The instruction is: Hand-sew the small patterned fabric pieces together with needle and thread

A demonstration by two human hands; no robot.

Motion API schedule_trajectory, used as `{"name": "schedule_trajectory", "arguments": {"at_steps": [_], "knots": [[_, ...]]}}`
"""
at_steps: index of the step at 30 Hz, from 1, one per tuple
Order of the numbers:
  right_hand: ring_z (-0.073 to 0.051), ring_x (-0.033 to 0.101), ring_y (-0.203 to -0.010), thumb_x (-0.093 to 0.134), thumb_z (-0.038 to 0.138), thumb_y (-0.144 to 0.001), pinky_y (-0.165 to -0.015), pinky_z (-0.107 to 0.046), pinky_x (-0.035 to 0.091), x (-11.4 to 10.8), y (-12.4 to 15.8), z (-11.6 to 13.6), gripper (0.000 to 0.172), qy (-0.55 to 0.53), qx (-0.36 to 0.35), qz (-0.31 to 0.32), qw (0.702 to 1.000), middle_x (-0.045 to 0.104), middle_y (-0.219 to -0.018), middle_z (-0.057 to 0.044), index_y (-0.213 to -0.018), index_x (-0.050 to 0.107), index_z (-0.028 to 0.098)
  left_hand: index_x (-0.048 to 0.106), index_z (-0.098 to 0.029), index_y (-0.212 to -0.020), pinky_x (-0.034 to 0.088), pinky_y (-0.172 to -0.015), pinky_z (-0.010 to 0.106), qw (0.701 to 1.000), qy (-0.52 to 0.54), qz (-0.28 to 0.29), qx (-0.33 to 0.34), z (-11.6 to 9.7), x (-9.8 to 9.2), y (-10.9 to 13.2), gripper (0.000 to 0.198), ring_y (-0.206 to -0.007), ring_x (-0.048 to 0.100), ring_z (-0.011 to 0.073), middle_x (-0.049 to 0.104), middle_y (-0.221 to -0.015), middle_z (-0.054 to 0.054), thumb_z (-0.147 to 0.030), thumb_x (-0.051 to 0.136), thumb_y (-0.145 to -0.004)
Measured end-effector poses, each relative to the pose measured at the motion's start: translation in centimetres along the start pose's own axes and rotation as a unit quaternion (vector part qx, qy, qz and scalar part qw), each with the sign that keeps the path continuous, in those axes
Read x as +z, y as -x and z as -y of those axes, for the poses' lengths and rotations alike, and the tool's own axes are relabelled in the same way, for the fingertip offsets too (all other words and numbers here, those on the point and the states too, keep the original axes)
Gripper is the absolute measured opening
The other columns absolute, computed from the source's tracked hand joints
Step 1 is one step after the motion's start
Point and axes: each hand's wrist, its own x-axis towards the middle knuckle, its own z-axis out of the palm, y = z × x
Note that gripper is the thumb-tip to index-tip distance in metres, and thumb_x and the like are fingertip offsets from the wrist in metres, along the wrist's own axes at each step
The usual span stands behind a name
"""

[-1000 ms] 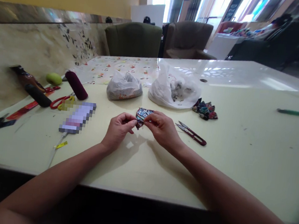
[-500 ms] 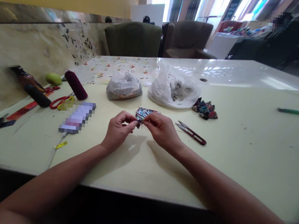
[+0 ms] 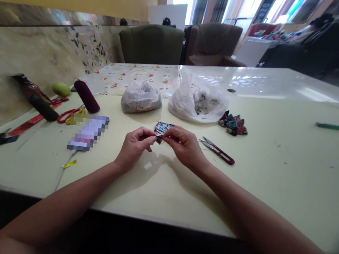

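A small piece of patterned fabric [image 3: 163, 128], blue, white and dark with a reddish edge, is held above the table between my two hands. My left hand [image 3: 136, 145] pinches its near left edge between thumb and forefinger. With its fingertips pressed together, my right hand [image 3: 184, 145] grips the same fabric from the right. Whether a needle is between those fingers is too small to tell. Thread snips [image 3: 218, 151] with a dark red handle lie just right of my right hand. Beyond them sits a cluster of dark patterned fabric pieces [image 3: 234, 123].
Two white plastic bags stand behind my hands: a closed-looking bag [image 3: 141, 98] and one with white stuffing [image 3: 205, 104]. At left lie a phone [image 3: 88, 133] on a cable, red-and-yellow scissors [image 3: 70, 115], a maroon thread spool [image 3: 86, 96] and a green apple [image 3: 61, 89]. A green pen [image 3: 331, 126] lies far right.
Both hands keep their pinch on the fabric, which has tilted slightly. My fingers have shifted only a little; the things on the table stay where they were.
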Motion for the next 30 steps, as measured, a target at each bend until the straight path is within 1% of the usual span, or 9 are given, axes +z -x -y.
{"name": "schedule_trajectory", "arguments": {"at_steps": [3, 6, 17, 22, 26, 30], "knots": [[-0.013, 0.056, -0.074, 0.062, 0.016, -0.088, -0.071, -0.025, 0.041, -0.2, 0.0, 0.0, 0.013, -0.010, 0.001, 0.012, 1.000, 0.062, -0.078, -0.002, -0.077, 0.067, 0.017, 0.071, -0.016, -0.084, 0.052, -0.057, 0.022, 0.999, 0.033, 0.019, -0.024, 0.2, -0.1, -0.1, 0.017, -0.069, 0.056, 0.0117, 0.065, -0.077, 0.002, -0.030, 0.075, -0.075], [-0.013, 0.055, -0.073, 0.061, 0.015, -0.088, -0.070, -0.025, 0.041, -0.5, -0.1, -0.1, 0.013, -0.010, 0.004, 0.028, 1.000, 0.061, -0.078, -0.002, -0.077, 0.069, 0.017, 0.071, -0.016, -0.084, 0.051, -0.058, 0.022, 0.999, 0.035, 0.033, -0.025, 0.3, -0.2, -0.2, 0.017, -0.069, 0.055, 0.0116, 0.065, -0.077, 0.002, -0.030, 0.075, -0.075], [-0.010, 0.053, -0.068, 0.061, 0.012, -0.086, -0.063, -0.022, 0.038, -1.2, -0.4, -0.2, 0.012, -0.022, -0.009, 0.051, 0.998, 0.058, -0.076, -0.001, -0.081, 0.072, 0.015, 0.072, -0.016, -0.084, 0.051, -0.057, 0.022, 0.997, 0.035, 0.067, 0.008, 0.0, -0.3, -0.3, 0.014, -0.073, 0.060, 0.0131, 0.065, -0.079, 0.002, -0.029, 0.074, -0.077], [-0.010, 0.052, -0.067, 0.061, 0.012, -0.085, -0.063, -0.023, 0.038, -1.5, -0.6, -0.1, 0.012, -0.025, -0.013, 0.059, 0.998, 0.059, -0.077, -0.001, -0.082, 0.071, 0.016, 0.072, -0.017, -0.085, 0.052, -0.058, 0.023, 0.997, -0.008, 0.067, 0.049, -0.2, -0.4, -0.3, 0.013, -0.073, 0.059, 0.0127, 0.063, -0.084, 0.002, -0.029, 0.072, -0.080], [-0.010, 0.052, -0.067, 0.060, 0.014, -0.086, -0.063, -0.023, 0.038, -1.9, -0.7, 0.0, 0.012, -0.037, -0.019, 0.081, 0.996, 0.060, -0.078, -0.001, -0.081, 0.071, 0.017, 0.071, -0.017, -0.085, 0.052, -0.058, 0.023, 0.994, -0.041, 0.072, 0.075, -0.5, -0.5, -0.2, 0.012, -0.072, 0.059, 0.0125, 0.061, -0.086, 0.003, -0.028, 0.071, -0.081], [-0.010, 0.053, -0.069, 0.062, 0.019, -0.087, -0.064, -0.022, 0.039, -2.3, -0.8, -0.2, 0.011, -0.070, -0.014, 0.115, 0.991, 0.061, -0.080, -0.001, -0.082, 0.071, 0.017, 0.072, -0.017, -0.085, 0.053, -0.058, 0.024, 0.992, -0.028, 0.099, 0.071, -0.6, -0.6, -0.2, 0.011, -0.073, 0.059, 0.0130, 0.060, -0.086, 0.003, -0.028, 0.071, -0.081]]}}
